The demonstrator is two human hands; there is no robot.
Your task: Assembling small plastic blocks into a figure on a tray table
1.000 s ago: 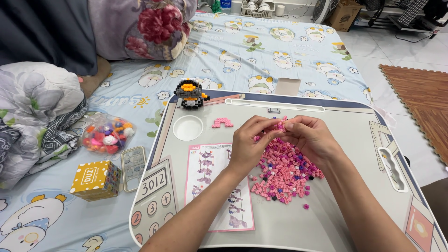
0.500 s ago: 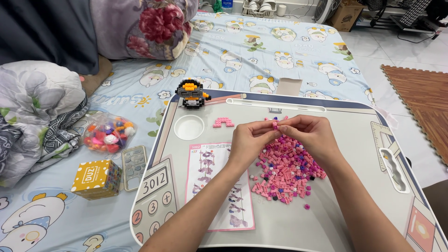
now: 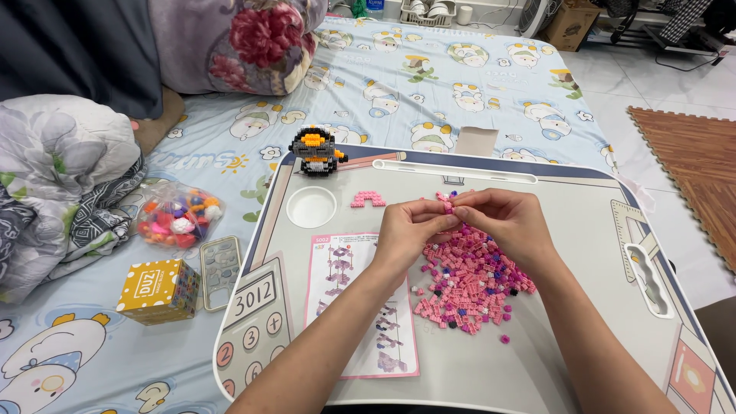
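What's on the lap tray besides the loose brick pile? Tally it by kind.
Brick penguin: 1
Pink brick arch: 1
Instruction sheet: 1
Total: 3
The left hand and right hand pinch a small pink piece above the pile.

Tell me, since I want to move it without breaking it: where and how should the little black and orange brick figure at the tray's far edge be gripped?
Grip the brick figure by its wide black body, one fingertip on each flank, coming straight down from above. It stands upright on the lap tray, free on all sides. I would avoid the small orange piece sticking out at its right side, which looks likely to snap off.
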